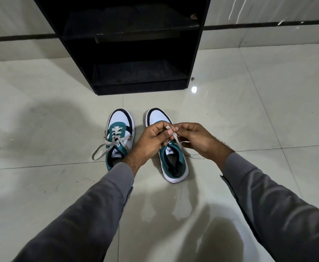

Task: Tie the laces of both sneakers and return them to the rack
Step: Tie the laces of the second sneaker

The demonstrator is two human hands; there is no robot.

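Two teal, white and black sneakers stand side by side on the tiled floor, toes toward the rack. The left sneaker (120, 137) has loose cream laces trailing off to its left side. Over the right sneaker (173, 161) my left hand (152, 140) and my right hand (197, 140) meet, each pinching a part of its cream lace (175, 138) between thumb and fingers. A strand of that lace runs out to the right under my right hand. My hands hide the middle of the right sneaker.
A black open rack (134, 46) with two dark shelves stands right behind the sneakers, against a pale wall. Glossy pale tiles (249, 114) stretch out on both sides. My grey sleeves fill the lower part of the view.
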